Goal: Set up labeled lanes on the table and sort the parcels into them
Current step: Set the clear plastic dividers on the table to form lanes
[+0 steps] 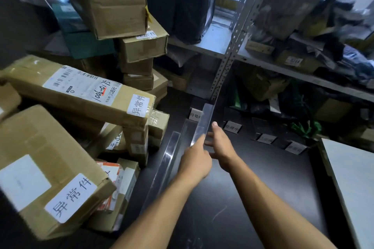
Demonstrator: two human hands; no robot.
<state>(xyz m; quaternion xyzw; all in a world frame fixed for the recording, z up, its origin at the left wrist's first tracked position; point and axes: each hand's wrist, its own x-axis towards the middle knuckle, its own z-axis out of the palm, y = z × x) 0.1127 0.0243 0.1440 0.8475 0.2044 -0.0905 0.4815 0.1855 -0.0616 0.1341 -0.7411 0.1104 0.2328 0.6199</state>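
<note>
A clear acrylic divider strip (203,123) stands on edge on the dark table (263,178), running away from me. My left hand (195,160) pinches the strip's near end. My right hand (221,145) lies beside the strip on its right with fingers straight, touching it. Further clear strips (168,157) lie flat to the left of it. Small white label cards (232,127) with Chinese writing stand in a row along the table's far edge; one card (195,115) is partly hidden behind the strip. Cardboard parcels (81,91) with white stickers are heaped on the left.
A metal shelf rack (228,54) behind the table holds dark bags and boxes. A large parcel (48,170) lies at the near left. A pale board (352,178) leans over the table's right edge. Bare dark tabletop shows between my arms and that board.
</note>
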